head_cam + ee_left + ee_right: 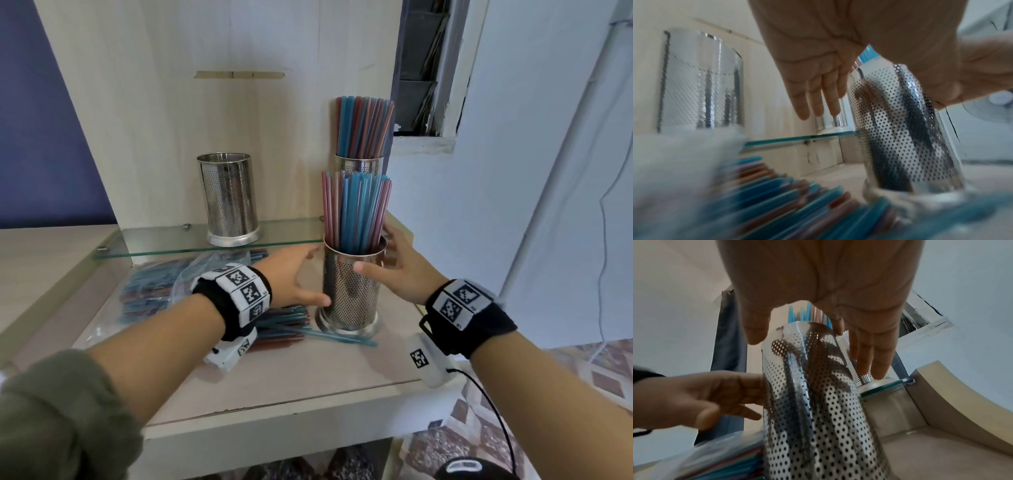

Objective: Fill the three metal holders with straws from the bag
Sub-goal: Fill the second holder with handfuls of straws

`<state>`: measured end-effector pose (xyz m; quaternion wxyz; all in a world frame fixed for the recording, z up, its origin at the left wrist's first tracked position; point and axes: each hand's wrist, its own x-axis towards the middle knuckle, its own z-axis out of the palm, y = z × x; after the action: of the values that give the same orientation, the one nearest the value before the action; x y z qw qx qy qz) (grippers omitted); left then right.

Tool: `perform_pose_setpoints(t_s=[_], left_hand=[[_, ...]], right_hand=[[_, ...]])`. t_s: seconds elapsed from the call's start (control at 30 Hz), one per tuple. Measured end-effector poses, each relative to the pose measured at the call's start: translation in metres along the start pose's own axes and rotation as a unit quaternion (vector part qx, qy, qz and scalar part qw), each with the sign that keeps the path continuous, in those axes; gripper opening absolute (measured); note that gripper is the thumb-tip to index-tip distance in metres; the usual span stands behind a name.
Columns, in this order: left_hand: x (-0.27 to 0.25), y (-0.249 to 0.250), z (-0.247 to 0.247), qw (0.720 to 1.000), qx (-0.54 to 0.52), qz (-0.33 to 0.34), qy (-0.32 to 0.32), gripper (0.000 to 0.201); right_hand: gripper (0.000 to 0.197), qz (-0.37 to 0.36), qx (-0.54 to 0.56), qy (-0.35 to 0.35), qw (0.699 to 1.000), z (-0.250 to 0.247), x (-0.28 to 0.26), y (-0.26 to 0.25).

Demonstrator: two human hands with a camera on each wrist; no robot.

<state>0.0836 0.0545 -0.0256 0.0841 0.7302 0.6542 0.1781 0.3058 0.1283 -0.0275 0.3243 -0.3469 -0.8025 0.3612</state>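
Wooden counter (pixel 308 380) under glass shelf (pixel 164 245). Filled perforated holder (pixel 351 287) stands on counter; left hand (pixel 291 277) and right hand (pixel 400 270) spread, flanking it, contact unclear. Straw bag (pixel 154 291) left. Likely next: grip, lift to shelf; empty holder (pixel 227 197) remains.

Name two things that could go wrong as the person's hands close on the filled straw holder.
1. The left hand and right hand flank the front holder with fingers open; a clumsy grip could tip it and spill its tall straws.
2. Lifting it to the glass shelf could knock the rear filled holder.
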Motion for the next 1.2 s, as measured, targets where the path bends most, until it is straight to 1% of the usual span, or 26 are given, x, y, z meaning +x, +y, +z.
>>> perform_pose_setpoints(t_s=[0.03, 0.1, 0.13, 0.17, 0.23, 0.33, 0.4, 0.47, 0.57, 0.6, 0.7, 0.8, 0.87, 0.93, 1.0, 1.07, 1.13, 1.2], left_hand=[[-0.006, -0.005, -0.001, 0.999, 0.049, -0.009, -0.016, 0.084], [-0.018, -0.015, 0.0, 0.99, 0.13, -0.013, -0.053, 0.052], [-0.023, -0.018, 0.003, 0.985, 0.156, -0.012, -0.072, 0.043], [-0.027, -0.022, 0.008, 0.98, 0.177, -0.01, -0.088, 0.039], [-0.033, -0.024, 0.02, 0.971, 0.216, -0.003, -0.1, 0.037], [-0.037, -0.019, 0.037, 0.962, 0.26, 0.016, -0.085, 0.037], [-0.038, -0.012, 0.045, 0.956, 0.283, 0.014, -0.074, 0.036], [-0.038, -0.007, 0.047, 0.948, 0.314, -0.006, -0.046, 0.036], [-0.04, -0.004, 0.038, 0.938, 0.343, -0.054, 0.016, 0.033], [-0.041, -0.006, 0.033, 0.936, 0.344, -0.076, 0.022, 0.031], [-0.047, -0.017, 0.02, 0.923, 0.36, -0.136, 0.011, 0.026], [-0.058, -0.028, 0.016, 0.896, 0.41, -0.169, 0.017, 0.021], [-0.065, -0.034, 0.016, 0.885, 0.433, -0.17, 0.018, 0.023], [-0.068, -0.037, 0.016, 0.883, 0.444, -0.155, 0.013, 0.027], [-0.07, -0.037, 0.016, 0.89, 0.438, -0.126, 0.022, 0.033], [-0.069, -0.037, 0.015, 0.91, 0.403, -0.091, 0.031, 0.047], [-0.067, -0.038, 0.015, 0.926, 0.37, -0.075, -0.006, 0.068], [-0.064, -0.04, 0.015, 0.927, 0.358, -0.093, -0.062, 0.079]], right_hand=[[0.113, 0.004, -0.008, -0.001, 1.0, 0.002, 0.002, 0.003], [0.114, 0.004, -0.023, 0.007, 1.0, 0.007, 0.006, 0.006], [0.112, 0.004, -0.028, 0.013, 1.0, 0.008, 0.008, 0.008], [0.11, 0.007, -0.027, 0.02, 0.999, 0.01, 0.009, 0.008], [0.106, 0.012, -0.019, 0.031, 0.999, 0.012, 0.011, 0.009], [0.105, 0.024, -0.021, 0.045, 0.998, 0.016, 0.01, 0.01], [0.107, 0.029, -0.018, 0.054, 0.998, 0.017, 0.009, 0.011], [0.109, 0.031, -0.012, 0.06, 0.998, 0.018, 0.007, 0.012], [0.109, 0.03, -0.009, 0.066, 0.997, 0.019, 0.006, 0.012], [0.108, 0.03, -0.006, 0.069, 0.997, 0.02, 0.006, 0.011], [0.108, 0.034, -0.005, 0.074, 0.997, 0.02, 0.007, 0.012], [0.109, 0.038, -0.008, 0.073, 0.997, 0.02, 0.007, 0.013], [0.109, 0.042, -0.003, 0.076, 0.996, 0.021, 0.008, 0.015], [0.109, 0.045, 0.008, 0.081, 0.996, 0.022, 0.008, 0.017], [0.109, 0.045, 0.02, 0.084, 0.995, 0.022, 0.008, 0.02], [0.108, 0.043, 0.027, 0.085, 0.995, 0.023, 0.008, 0.022], [0.109, 0.038, 0.03, 0.086, 0.995, 0.024, 0.008, 0.023], [0.109, 0.031, 0.031, 0.086, 0.995, 0.025, 0.008, 0.023]])
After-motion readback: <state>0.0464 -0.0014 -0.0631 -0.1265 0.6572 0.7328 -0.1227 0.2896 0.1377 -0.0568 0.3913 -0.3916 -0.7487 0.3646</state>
